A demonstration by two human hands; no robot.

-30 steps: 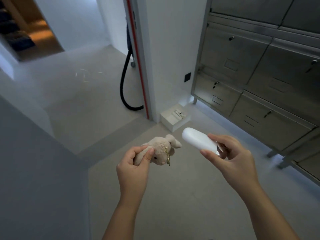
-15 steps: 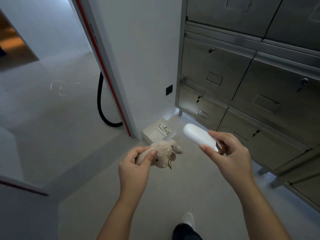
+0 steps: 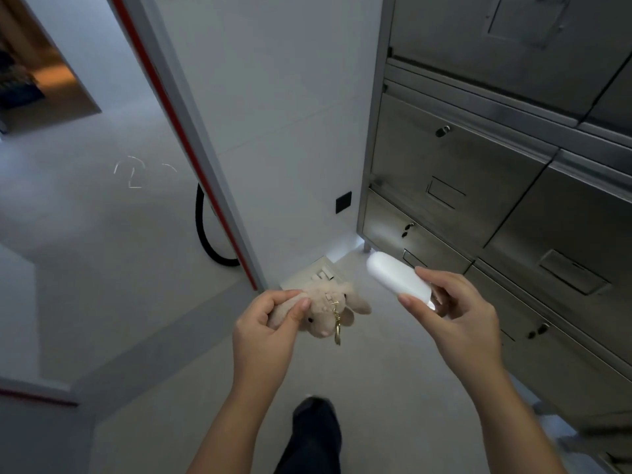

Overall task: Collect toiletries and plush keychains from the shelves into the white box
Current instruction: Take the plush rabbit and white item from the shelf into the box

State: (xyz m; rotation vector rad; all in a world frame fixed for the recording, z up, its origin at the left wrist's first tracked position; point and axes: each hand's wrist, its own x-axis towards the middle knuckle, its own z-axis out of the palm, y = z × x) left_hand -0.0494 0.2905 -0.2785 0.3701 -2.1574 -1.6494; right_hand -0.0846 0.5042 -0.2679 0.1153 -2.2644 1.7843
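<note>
- Beige and fuzzy, the plush bunny keychain has a gold metal clasp dangling off it. We see the left hand pinching its body end, thumb and curled fingers pressed into the fabric. The head and ears stick out to the right.
- The white smooth oblong toiletry bottle is gripped at its near end by the right hand. The thumb is on one side and the forefinger on the other, with the other fingers curled behind. The rounded far end points up and left, away from us.
- We see both items held in the air in front of the body, near each other but not touching, above the pale grey floor.
- The low white box sits on the floor at the foot of the white wall, just beyond the plush and partly hidden behind it. We see something small inside but cannot tell what it is.
- The brushed steel cabinet fills the right side, with drawer fronts, small knobs and a short leg at its near corner.
- The black rubber hose loops down to the floor behind a slanted grey panel with a red edge.
- The small black square plate is low on the wall, near the cabinet.
- The dark trouser leg and shoe show at bottom centre, between our forearms.
</note>
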